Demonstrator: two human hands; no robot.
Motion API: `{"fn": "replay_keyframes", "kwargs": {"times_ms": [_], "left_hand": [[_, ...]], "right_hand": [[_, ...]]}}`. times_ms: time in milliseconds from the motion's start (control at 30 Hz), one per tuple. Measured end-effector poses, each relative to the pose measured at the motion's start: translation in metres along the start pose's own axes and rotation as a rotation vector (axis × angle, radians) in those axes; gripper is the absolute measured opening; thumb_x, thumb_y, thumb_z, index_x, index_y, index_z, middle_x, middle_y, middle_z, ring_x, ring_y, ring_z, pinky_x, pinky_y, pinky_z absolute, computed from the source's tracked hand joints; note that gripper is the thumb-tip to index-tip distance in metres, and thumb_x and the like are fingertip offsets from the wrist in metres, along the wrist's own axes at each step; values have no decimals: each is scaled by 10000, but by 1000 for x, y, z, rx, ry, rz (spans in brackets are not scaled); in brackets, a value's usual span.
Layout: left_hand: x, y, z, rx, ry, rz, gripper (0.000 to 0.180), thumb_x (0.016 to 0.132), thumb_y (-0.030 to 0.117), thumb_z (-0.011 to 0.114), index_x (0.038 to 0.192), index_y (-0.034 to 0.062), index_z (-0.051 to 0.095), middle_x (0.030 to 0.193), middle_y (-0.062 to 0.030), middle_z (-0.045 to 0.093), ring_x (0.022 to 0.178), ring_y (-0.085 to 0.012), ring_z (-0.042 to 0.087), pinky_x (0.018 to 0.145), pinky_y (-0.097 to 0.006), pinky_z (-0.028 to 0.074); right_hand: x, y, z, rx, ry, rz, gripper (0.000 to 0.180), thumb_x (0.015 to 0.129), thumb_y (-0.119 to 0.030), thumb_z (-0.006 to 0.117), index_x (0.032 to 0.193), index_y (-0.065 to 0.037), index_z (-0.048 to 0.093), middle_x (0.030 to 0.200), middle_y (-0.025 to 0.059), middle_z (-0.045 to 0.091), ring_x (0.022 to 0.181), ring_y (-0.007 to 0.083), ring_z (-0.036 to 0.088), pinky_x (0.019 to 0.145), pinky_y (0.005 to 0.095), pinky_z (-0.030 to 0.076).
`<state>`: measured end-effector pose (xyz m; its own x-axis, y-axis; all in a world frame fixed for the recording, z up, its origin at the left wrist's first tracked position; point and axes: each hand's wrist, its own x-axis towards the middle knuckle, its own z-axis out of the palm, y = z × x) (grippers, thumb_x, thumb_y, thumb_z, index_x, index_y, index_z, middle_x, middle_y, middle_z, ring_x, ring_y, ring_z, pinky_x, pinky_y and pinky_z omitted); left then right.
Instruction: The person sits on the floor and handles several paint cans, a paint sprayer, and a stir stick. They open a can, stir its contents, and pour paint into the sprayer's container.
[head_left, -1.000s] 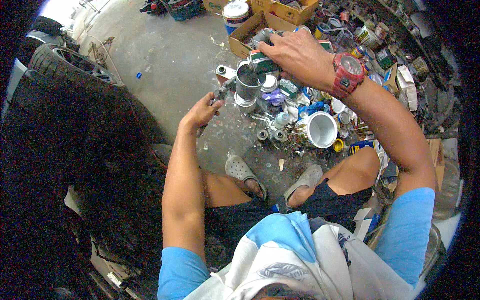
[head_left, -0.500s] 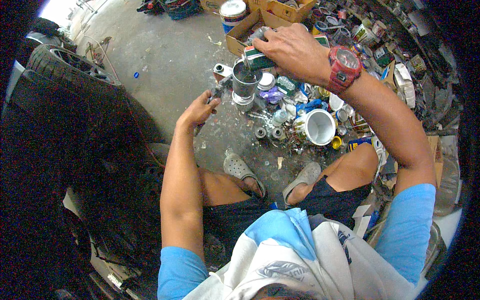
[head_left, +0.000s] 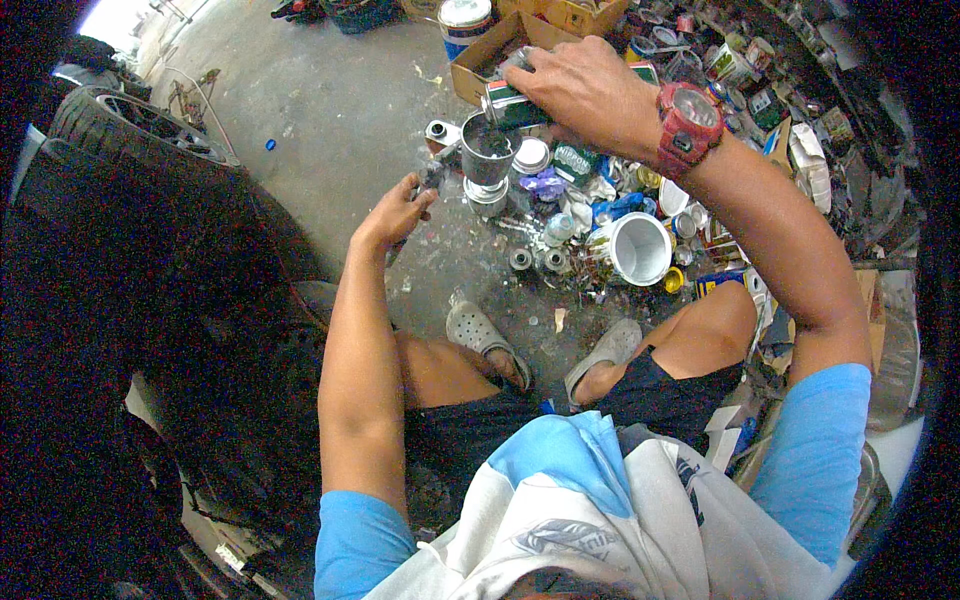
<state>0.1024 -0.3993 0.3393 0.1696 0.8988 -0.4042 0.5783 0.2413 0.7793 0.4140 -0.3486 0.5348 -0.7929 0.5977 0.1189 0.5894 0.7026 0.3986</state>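
Note:
My left hand (head_left: pixel 400 208) is closed round the grey handle of a spray gun (head_left: pixel 432 180). Beside it is an open metal cup (head_left: pixel 488 165), which looks joined to the gun. Dark grey liquid shows inside the cup. Directly below the cup is a small whitish can (head_left: pixel 487 203); whether they touch I cannot tell. With my right hand (head_left: pixel 590 90) I grip a dark green can (head_left: pixel 512 106) from above, tilted so its mouth is at the cup's rim. Part of this can is hidden behind my fingers.
Crowded paint cans (head_left: pixel 725 68) fill the right side. An empty white tub (head_left: pixel 640 249), a white lid (head_left: pixel 531 156) and a purple rag (head_left: pixel 543 184) lie nearer. An open cardboard box (head_left: pixel 480 75) and a white-and-blue bucket (head_left: pixel 465 25) stand beyond. Left is a car wheel (head_left: pixel 140 125).
The green can has shifted slightly left and up, still tilted at the cup. The metal cup has moved a little left. Both hands keep their hold.

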Motion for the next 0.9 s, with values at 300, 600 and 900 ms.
{"fn": "replay_keyframes", "kwargs": {"times_ms": [300, 600, 900], "left_hand": [[9, -14, 0, 15, 44, 16, 382, 1034, 359, 620, 1264, 57, 573, 907, -110, 693, 859, -208, 644, 786, -396, 501], [4, -15, -2, -18, 118, 43, 387, 1031, 356, 618, 1239, 34, 571, 893, -126, 692, 861, -220, 649, 807, -406, 502], [14, -12, 0, 35, 68, 28, 379, 1025, 352, 635, 1231, 40, 571, 940, -133, 686, 860, -224, 650, 808, -404, 506]], "right_hand": [[-10, 4, 0, 85, 146, -8, 398, 780, -213, 807, 1109, -74, 631, 954, 140, 726, 854, 330, 740, 694, 460, 591], [-39, -1, 12, 280, 95, 238, 711, 758, -302, 848, 1402, -182, 570, 1075, 129, 703, 956, 351, 706, 816, 468, 573], [-45, -8, 23, 219, 88, 270, 708, 775, -303, 835, 1422, -207, 564, 1085, 131, 697, 950, 353, 709, 792, 471, 578]]}}
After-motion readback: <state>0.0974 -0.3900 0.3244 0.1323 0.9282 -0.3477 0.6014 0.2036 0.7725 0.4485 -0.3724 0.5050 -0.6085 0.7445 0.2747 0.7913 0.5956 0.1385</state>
